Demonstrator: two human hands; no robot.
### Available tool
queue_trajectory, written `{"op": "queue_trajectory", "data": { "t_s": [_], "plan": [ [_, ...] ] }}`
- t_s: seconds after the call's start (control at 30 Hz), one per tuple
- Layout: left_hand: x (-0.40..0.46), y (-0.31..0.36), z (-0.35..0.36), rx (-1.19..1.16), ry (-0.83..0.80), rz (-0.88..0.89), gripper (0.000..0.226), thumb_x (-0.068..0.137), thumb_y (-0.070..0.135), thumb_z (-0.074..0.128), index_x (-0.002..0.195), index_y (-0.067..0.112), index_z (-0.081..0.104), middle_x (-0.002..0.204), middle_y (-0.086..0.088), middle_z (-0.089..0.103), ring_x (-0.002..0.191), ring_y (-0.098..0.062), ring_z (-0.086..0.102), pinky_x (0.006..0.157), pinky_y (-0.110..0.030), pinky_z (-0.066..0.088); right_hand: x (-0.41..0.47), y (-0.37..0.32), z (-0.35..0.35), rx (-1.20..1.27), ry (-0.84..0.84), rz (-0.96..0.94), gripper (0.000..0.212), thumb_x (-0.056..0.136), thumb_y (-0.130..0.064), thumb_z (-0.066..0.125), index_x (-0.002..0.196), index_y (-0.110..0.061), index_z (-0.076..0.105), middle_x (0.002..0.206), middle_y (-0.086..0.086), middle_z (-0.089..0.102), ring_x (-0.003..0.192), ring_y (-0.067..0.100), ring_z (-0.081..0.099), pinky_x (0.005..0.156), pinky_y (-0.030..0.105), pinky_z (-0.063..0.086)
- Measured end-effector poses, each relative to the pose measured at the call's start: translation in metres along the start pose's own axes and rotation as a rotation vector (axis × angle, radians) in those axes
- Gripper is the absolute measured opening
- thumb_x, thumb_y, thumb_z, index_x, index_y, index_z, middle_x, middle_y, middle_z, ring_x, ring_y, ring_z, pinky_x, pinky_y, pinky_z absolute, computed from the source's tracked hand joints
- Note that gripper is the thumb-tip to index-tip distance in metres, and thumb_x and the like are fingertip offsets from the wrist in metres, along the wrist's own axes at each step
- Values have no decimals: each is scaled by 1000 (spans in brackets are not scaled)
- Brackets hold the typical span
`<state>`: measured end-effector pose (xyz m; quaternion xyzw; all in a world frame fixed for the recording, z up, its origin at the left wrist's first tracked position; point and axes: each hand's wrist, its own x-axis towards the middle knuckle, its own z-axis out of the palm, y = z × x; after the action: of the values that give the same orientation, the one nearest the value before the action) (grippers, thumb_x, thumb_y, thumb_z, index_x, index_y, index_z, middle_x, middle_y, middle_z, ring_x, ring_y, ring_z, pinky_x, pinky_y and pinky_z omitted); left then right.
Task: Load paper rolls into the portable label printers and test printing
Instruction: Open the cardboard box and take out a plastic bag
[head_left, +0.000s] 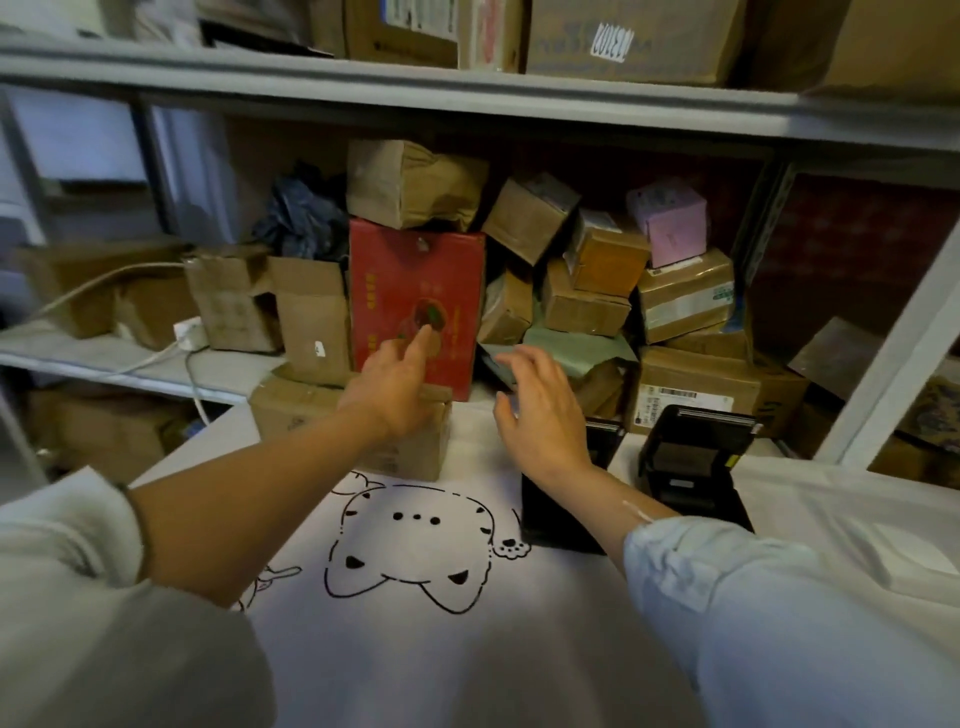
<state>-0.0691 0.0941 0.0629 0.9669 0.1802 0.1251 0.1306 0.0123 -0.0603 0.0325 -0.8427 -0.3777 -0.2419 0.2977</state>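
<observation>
Two black label printers stand on a white cloth with a cat drawing. The right printer (693, 460) has its lid raised. The left printer (563, 512) is mostly hidden behind my right forearm. My right hand (543, 410) hovers above it with fingers spread and holds nothing. My left hand (397, 384) reaches forward over a small brown carton (415, 449), index finger pointing at the red box (415, 301) behind it. I cannot make out any paper roll.
A grey metal shelf (467, 98) is packed with brown cartons, a pink box (670, 221) and a dark crumpled bag (304, 213). A white cable and plug (189, 332) lie on the lower left shelf. A grey upright (893, 358) slants at right.
</observation>
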Motion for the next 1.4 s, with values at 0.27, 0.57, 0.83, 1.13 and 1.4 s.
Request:
{"op": "queue_trajectory", "data": {
  "t_s": [0.27,0.57,0.83,1.13,1.4],
  "plan": [
    [27,-35,12,162,-253,18,82,77,41,71,143,14,31,147,-11,36,133,-28,37,112,-39,33,35,-21,53,191,-409,170,61,92,-28,59,146,-16,35,153,4,30,140,22,31,114,35,29],
    [21,-51,22,188,-201,72,57,86,33,62,138,24,41,135,-5,50,121,-26,50,103,-43,43,21,-19,79,288,-457,262,77,70,-35,82,138,-20,48,148,2,35,135,22,37,111,36,34],
    [2,-50,-6,192,-320,97,54,83,43,64,131,24,50,124,-3,54,112,-23,53,98,-37,45,10,-28,52,466,-565,254,46,63,-41,85,95,-21,59,112,-1,57,102,18,58,90,37,51],
    [-8,-52,5,76,-166,86,43,88,18,61,129,29,53,132,-4,49,121,-24,48,103,-36,42,15,-36,55,227,-496,303,28,93,-25,57,120,-27,66,124,-1,64,116,22,56,99,41,45],
    [5,-51,10,85,-227,84,39,86,15,64,123,28,58,129,-5,45,120,-26,48,104,-36,42,20,-48,57,-55,-410,186,17,86,-14,63,97,-23,71,112,2,62,103,23,60,82,39,52]
  ]
}}
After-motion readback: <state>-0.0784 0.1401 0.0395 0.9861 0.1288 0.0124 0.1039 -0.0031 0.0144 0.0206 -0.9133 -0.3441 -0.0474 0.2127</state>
